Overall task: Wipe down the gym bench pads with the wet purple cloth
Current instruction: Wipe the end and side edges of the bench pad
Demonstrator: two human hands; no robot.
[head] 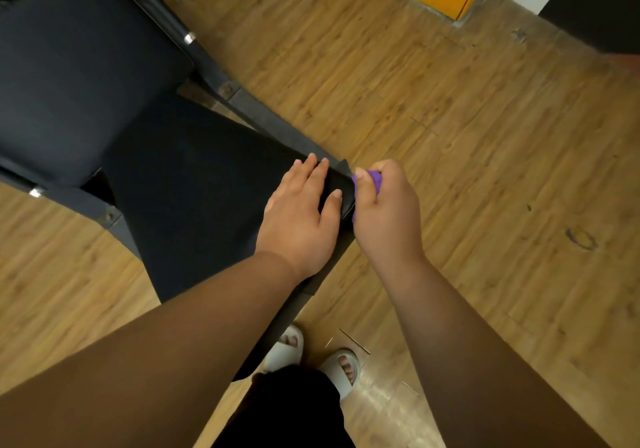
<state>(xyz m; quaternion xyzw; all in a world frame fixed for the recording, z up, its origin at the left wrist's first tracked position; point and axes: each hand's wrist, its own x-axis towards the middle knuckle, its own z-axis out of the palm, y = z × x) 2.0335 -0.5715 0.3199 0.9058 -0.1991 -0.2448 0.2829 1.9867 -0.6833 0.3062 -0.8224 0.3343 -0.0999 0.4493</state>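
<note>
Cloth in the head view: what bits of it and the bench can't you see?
- Cloth: mostly hidden inside the right hand, so its size and wetness can't be told.
- Narrow pad: its near end is partly covered by the left hand.
- Wide pad: cut off by the left and top edges.

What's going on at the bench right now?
A person stands at the narrow end of the gym bench. Their left hand rests flat on the lower bench pad near its end, fingers straight. Their right hand grips the bunched purple cloth and holds it against that pad's end edge. Neither hand touches the wider pad beyond.
</note>
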